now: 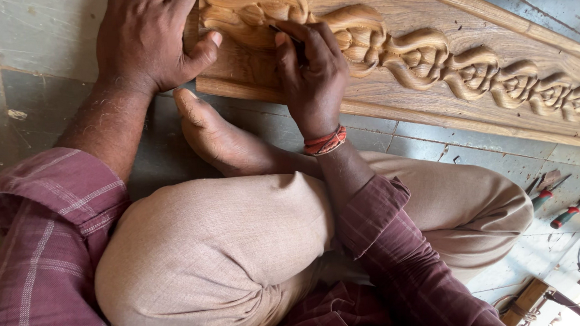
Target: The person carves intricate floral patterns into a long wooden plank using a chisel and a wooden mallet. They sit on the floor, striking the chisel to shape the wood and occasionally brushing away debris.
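Note:
A long wooden panel with a raised carved floral band lies on the floor, running from top centre to the right edge. My left hand presses flat on the panel's near end, fingers spread. My right hand, with red thread bands at the wrist, is closed around a thin dark carving tool whose tip meets the carving. I sit cross-legged; my bare foot rests against the panel's lower edge.
The floor is grey stone tile. Several red-handled tools lie on the tiles at right. A wooden block and cords sit at the bottom right. My knees in beige trousers fill the lower middle.

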